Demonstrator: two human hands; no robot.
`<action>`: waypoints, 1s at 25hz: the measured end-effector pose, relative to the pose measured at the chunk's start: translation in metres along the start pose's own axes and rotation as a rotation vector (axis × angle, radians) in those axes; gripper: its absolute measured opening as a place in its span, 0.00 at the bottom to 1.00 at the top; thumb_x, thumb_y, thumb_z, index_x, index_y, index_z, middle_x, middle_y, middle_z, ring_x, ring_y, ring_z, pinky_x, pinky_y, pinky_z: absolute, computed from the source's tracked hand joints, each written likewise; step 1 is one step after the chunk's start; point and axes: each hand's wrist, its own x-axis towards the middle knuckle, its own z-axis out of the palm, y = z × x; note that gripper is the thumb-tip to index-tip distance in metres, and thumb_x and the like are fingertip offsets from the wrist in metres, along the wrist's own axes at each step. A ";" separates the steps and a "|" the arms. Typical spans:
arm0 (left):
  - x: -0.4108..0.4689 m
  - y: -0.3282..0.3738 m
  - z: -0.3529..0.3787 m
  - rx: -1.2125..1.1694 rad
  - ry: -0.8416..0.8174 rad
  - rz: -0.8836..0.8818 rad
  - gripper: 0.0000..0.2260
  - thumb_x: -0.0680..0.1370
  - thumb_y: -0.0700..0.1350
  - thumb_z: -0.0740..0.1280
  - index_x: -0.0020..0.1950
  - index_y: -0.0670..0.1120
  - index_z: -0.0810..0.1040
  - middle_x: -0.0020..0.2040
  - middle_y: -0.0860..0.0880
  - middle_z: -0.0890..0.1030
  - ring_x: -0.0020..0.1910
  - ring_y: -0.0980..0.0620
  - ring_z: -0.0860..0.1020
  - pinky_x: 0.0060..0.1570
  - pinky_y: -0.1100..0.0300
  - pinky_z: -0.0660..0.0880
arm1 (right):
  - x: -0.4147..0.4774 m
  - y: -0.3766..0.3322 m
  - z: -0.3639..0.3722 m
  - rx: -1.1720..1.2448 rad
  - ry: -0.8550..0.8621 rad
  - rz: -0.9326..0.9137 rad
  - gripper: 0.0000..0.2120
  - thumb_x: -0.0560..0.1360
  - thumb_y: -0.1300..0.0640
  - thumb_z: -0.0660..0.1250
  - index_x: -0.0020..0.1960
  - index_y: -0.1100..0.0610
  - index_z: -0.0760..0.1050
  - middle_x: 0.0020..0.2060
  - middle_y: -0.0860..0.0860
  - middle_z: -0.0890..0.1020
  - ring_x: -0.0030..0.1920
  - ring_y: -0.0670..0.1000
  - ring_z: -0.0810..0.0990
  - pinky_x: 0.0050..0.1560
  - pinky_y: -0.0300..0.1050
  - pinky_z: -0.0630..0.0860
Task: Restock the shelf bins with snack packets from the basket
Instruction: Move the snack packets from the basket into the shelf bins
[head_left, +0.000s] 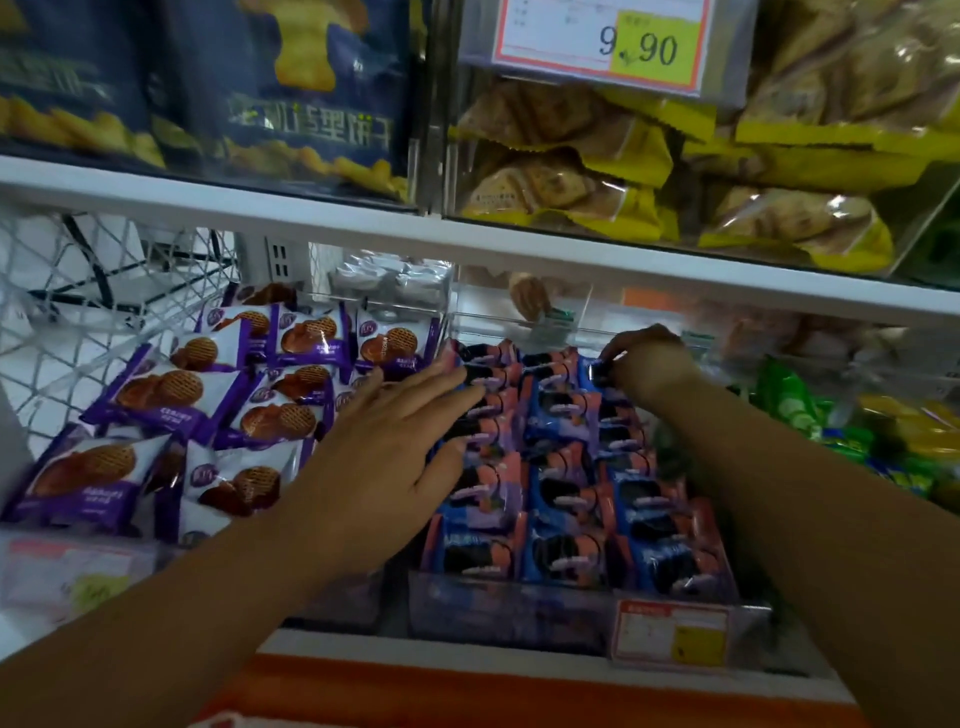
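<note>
Both forearms reach in over the orange shelf lip, and the clear bin just behind it is where the work is. Blue-and-pink packets stand in it in three tight rows, on edge and leaning back, faces outward so a shopper can read them. The left hand lies flat, fingers straight and spread, pressing on the left row near the back. I take that as bracing, so the row does not topple while the other side is filled. The right hand is curled at the far right corner, pinching a dark-blue packet at the row's back end, likely to tuck it in behind the rest. Purple waffle packets lie loose in the neighbouring bin on the left. White wire mesh stands beyond them; whether that is the basket I cannot tell.
</note>
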 end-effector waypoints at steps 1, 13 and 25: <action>0.000 0.001 0.000 -0.008 -0.007 -0.005 0.30 0.74 0.63 0.38 0.77 0.63 0.53 0.76 0.65 0.48 0.75 0.68 0.43 0.74 0.59 0.34 | 0.000 -0.002 0.003 -0.023 -0.016 -0.009 0.16 0.77 0.64 0.63 0.64 0.59 0.75 0.64 0.57 0.75 0.65 0.58 0.72 0.62 0.47 0.72; -0.203 -0.023 -0.009 0.068 -0.211 0.007 0.18 0.81 0.54 0.55 0.70 0.55 0.70 0.67 0.55 0.75 0.64 0.57 0.73 0.65 0.61 0.70 | -0.235 -0.122 -0.009 0.554 0.027 -0.661 0.07 0.78 0.54 0.63 0.54 0.45 0.75 0.46 0.39 0.74 0.43 0.40 0.75 0.43 0.34 0.72; -0.391 -0.117 0.119 -0.084 -1.086 -0.835 0.22 0.84 0.44 0.56 0.78 0.48 0.58 0.78 0.46 0.60 0.76 0.48 0.59 0.70 0.61 0.54 | -0.414 -0.341 0.289 0.627 -1.240 -0.641 0.20 0.79 0.51 0.62 0.71 0.50 0.70 0.63 0.55 0.77 0.60 0.56 0.77 0.64 0.51 0.72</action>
